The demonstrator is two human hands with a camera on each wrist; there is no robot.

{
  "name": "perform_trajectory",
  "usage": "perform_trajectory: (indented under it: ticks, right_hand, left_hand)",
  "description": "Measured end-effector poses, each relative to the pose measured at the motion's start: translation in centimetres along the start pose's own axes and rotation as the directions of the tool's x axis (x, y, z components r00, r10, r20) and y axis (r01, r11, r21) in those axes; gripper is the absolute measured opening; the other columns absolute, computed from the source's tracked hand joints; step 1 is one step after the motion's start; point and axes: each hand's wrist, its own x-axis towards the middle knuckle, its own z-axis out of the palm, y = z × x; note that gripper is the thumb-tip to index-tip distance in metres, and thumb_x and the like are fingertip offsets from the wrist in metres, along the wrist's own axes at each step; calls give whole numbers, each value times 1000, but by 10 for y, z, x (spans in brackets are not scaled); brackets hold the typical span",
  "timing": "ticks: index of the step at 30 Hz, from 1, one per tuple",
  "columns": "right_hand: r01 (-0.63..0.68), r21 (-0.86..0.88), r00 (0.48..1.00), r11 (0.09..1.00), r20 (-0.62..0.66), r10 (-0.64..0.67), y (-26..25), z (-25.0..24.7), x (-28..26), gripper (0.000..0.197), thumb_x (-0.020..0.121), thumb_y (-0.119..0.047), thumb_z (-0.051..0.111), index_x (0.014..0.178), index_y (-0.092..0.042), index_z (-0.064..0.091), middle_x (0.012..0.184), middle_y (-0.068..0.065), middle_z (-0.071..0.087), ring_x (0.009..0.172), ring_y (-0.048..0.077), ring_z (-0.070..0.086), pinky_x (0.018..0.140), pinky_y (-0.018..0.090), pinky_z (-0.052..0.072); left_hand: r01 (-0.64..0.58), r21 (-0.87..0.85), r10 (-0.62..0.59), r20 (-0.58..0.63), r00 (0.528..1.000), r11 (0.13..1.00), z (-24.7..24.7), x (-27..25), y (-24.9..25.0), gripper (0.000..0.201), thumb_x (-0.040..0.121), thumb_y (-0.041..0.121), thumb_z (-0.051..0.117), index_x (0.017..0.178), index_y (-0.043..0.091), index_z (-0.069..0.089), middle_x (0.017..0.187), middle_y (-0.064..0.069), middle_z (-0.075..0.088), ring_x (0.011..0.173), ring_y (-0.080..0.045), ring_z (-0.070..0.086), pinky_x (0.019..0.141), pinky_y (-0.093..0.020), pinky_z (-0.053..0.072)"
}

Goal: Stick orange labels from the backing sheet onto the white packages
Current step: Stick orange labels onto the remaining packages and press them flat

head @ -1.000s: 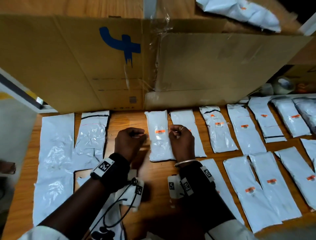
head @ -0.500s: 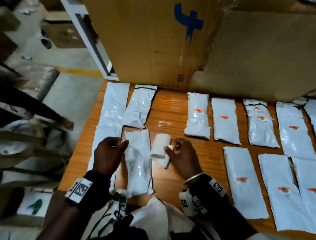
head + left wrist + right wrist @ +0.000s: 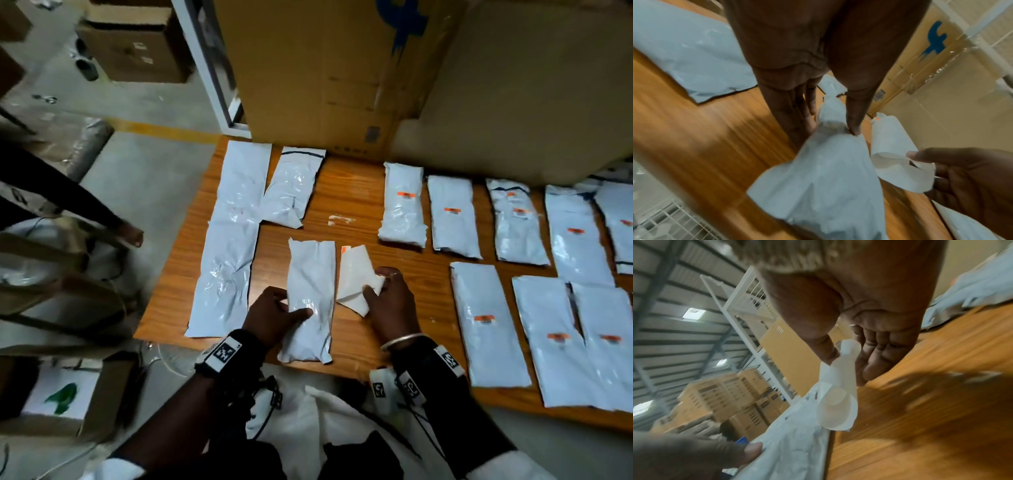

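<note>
From the head view, the left hand (image 3: pixel 270 313) grips an unlabelled white package (image 3: pixel 310 301) lying on the wooden table (image 3: pixel 363 342), thumb on top. Just beside it, the right hand (image 3: pixel 390 301) pinches the curled backing sheet (image 3: pixel 354 274); labelled packages (image 3: pixel 402 205) lie well to the right. The left wrist view shows thumb and fingers (image 3: pixel 809 116) clamping the package. The right wrist view shows thumb and fingers (image 3: pixel 875 356) pinching the sheet.

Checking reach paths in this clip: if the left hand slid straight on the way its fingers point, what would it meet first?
The left hand points up-right across the package it holds; beyond that, probably the backing sheet in the right hand, though depth is unclear.
</note>
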Motion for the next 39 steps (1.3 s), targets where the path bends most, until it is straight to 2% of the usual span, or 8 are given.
perform_trajectory:
  ticks: [10, 15, 20, 24, 28, 33, 36, 39]
  right_hand:
    - [-165, 292, 945, 942, -227, 235, 25, -11, -54, 32, 89, -8, 73, 118, -16, 61, 106, 4, 67, 98, 20, 64, 81, 28, 46]
    - [-183, 279, 923, 943, -282, 263, 33, -20, -54, 38, 90, -16, 74, 126, -13, 60, 116, 7, 67, 107, 24, 64, 87, 32, 49]
    - [-70, -93, 971, 993, -233, 47, 45, -41, -30, 60, 89, -35, 74, 140, -15, 51, 135, 11, 61, 123, 31, 58, 106, 47, 48]
    - [163, -333, 872, 929, -391, -293, 31, -50, -29, 51, 90, -24, 74, 134, -5, 56, 136, 17, 52, 127, 34, 49, 107, 46, 45]
    - [503, -144, 863, 852, 125, -489, 11, -31, -36, 57, 86, -22, 78, 138, -19, 56, 136, 1, 52, 122, 15, 52, 106, 20, 42]
    - [559, -339, 749, 756, 598, -286, 10, -3, -36, 94, 82, -41, 81, 159, -25, 29, 164, -2, 22, 147, 21, 32, 119, 32, 32]
    - [545, -271, 783, 793, 504, -366, 11, -10, -34, 79, 84, -43, 79, 151, -23, 43, 154, -2, 38, 138, 16, 42, 113, 29, 38]
    - [474, -276, 865, 836, -31, -501, 15, -23, -28, 44, 87, -34, 74, 125, -18, 60, 129, 2, 54, 117, 21, 52, 101, 41, 48]
  left_hand:
    - [-72, 16, 67, 187, 980, 997, 16, 13, 2, 51, 80, 41, 84, 114, 16, 54, 98, -4, 71, 76, -10, 66, 48, -13, 42]
    - [-111, 62, 102, 145, 984, 992, 25, 12, 15, 76, 77, 45, 85, 131, 14, 42, 113, -10, 66, 100, -25, 66, 81, -35, 53]
    - [-318, 218, 311, 69, 948, 922, 12, 4, 27, 37, 73, 36, 89, 96, 27, 61, 84, -2, 67, 76, -15, 67, 71, -33, 53]
    - [-311, 159, 277, 204, 939, 937, 12, -15, 19, 71, 63, 39, 96, 122, 29, 58, 103, -2, 65, 81, -11, 65, 73, -22, 50]
    - [-491, 466, 404, 281, 871, 736, 11, -21, 4, 124, 55, 63, 90, 158, 38, 26, 162, -9, 24, 136, -26, 45, 110, -40, 44]
    - [-489, 647, 342, 350, 872, 585, 15, -25, 3, 134, 61, 67, 84, 163, 32, 5, 170, -1, 10, 149, -27, 29, 115, -42, 36]
    - [-492, 618, 349, 347, 871, 614, 12, -25, 3, 140, 58, 69, 85, 163, 26, 4, 170, -4, 13, 151, -27, 28, 119, -43, 33]
    - [-477, 521, 392, 273, 879, 708, 5, -26, 5, 136, 56, 70, 86, 163, 26, 13, 166, -7, 25, 149, -27, 31, 119, -44, 33]
